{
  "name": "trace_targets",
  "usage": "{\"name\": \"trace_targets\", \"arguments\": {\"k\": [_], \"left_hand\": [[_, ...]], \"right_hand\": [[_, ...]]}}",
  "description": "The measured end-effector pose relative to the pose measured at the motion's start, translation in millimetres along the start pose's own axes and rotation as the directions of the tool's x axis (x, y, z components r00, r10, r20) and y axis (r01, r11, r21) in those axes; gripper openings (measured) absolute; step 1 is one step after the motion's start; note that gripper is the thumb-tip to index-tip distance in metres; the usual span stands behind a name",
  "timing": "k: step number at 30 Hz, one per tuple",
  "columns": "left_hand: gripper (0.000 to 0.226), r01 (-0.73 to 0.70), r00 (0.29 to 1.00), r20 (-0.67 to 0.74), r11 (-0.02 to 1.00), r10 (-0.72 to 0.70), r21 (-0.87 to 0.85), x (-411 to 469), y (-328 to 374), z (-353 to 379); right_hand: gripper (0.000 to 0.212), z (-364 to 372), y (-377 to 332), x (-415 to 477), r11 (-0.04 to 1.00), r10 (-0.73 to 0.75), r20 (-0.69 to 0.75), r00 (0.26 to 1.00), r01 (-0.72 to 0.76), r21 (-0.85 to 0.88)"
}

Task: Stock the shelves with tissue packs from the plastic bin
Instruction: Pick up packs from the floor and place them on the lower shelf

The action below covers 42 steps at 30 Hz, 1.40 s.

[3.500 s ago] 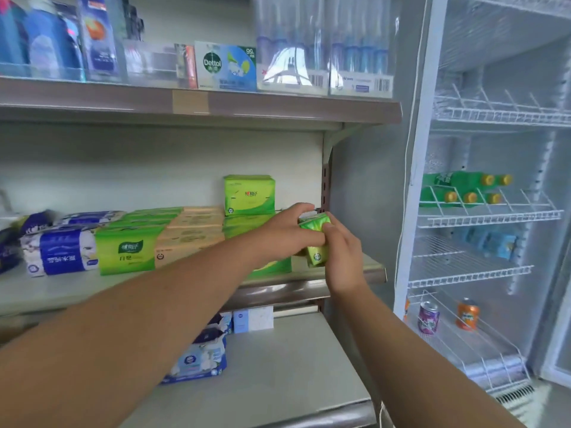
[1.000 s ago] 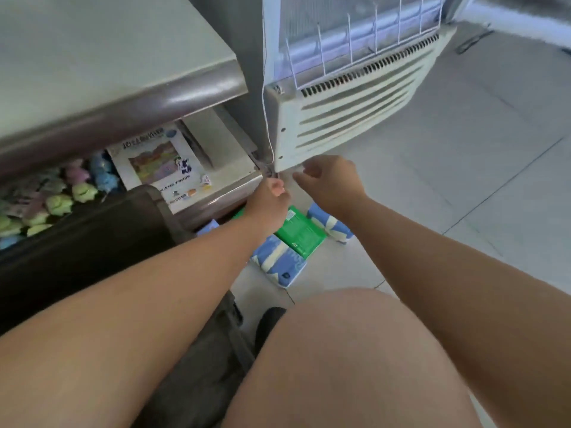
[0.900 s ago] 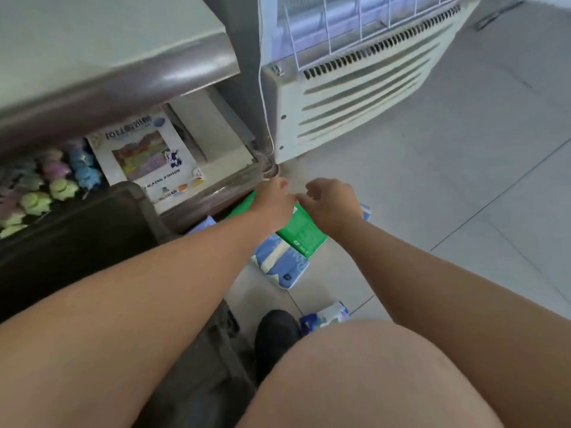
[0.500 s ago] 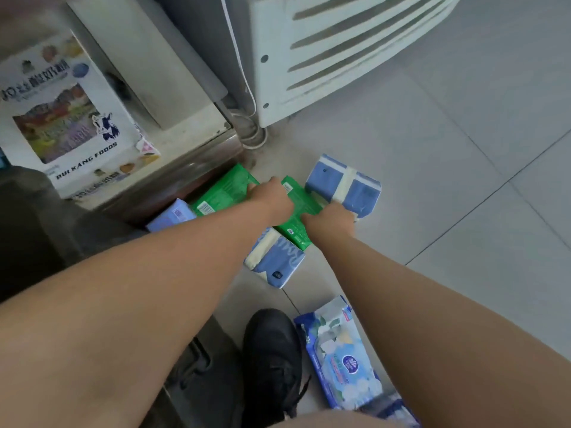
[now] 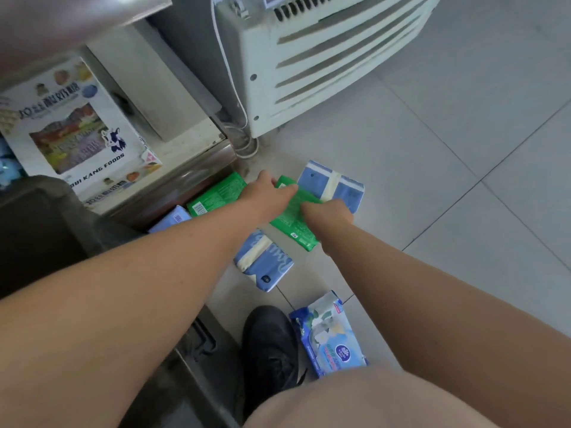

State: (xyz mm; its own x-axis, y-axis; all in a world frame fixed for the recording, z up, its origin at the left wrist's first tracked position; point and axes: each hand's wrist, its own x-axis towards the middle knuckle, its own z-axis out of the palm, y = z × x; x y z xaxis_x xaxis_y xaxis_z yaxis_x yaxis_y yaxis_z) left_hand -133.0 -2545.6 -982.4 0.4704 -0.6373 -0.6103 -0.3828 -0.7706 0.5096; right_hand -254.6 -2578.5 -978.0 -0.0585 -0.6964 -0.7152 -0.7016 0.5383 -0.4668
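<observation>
Crouched at floor level. Both hands on one green tissue pack (image 5: 293,225) lying on the floor (image 5: 432,186). The left hand (image 5: 265,196) pinches its far end and the right hand (image 5: 327,211) curls round its near side edge. It looks not yet lifted.

Still loose around it:
- second green pack (image 5: 216,196)
- three blue packs (image 5: 341,186), (image 5: 262,264), (image 5: 170,217), the last half under the bottom shelf (image 5: 185,143)
- a wipes pack (image 5: 332,338) by the shoe (image 5: 268,344)

Stocked shelves are out of view. Judging by this pile, plenty remains.
</observation>
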Motion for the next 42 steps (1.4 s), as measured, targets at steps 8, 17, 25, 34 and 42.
{"name": "trace_targets", "arguments": {"k": [8,17,25,34,42], "left_hand": [[0.056,0.2,0.979,0.149,0.479,-0.142,-0.855,-72.6,21.0,-90.3],[0.053,-0.681,0.732,-0.527,0.45,0.432,-0.578,-219.7,13.8,-236.4],[0.068,-0.779,0.627,-0.579,0.396,0.521,-0.486,-351.2,-3.2,-338.3],[0.053,-0.655,0.707,-0.686,0.523,0.17,-0.546,-464.2,-81.7,-430.9],[0.05,-0.783,0.574,-0.782,0.439,0.241,-0.44,-566.6,-127.4,-484.7]], "right_hand": [[0.029,-46.2,-73.6,-94.1,0.904,-0.336,-0.307,0.89,0.396,0.161],[0.043,-81.7,-148.7,-234.6,0.655,-0.559,0.317,0.766,0.174,0.735],[0.021,-57.2,-186.8,-370.1,0.403,-0.837,0.21,0.505,0.311,0.861],[0.044,0.9,-214.9,-516.2,0.173,-0.976,0.081,0.203,0.493,0.853],[0.049,21.8,-230.8,-618.0,0.128,-0.992,0.118,0.049,0.415,0.901]]}}
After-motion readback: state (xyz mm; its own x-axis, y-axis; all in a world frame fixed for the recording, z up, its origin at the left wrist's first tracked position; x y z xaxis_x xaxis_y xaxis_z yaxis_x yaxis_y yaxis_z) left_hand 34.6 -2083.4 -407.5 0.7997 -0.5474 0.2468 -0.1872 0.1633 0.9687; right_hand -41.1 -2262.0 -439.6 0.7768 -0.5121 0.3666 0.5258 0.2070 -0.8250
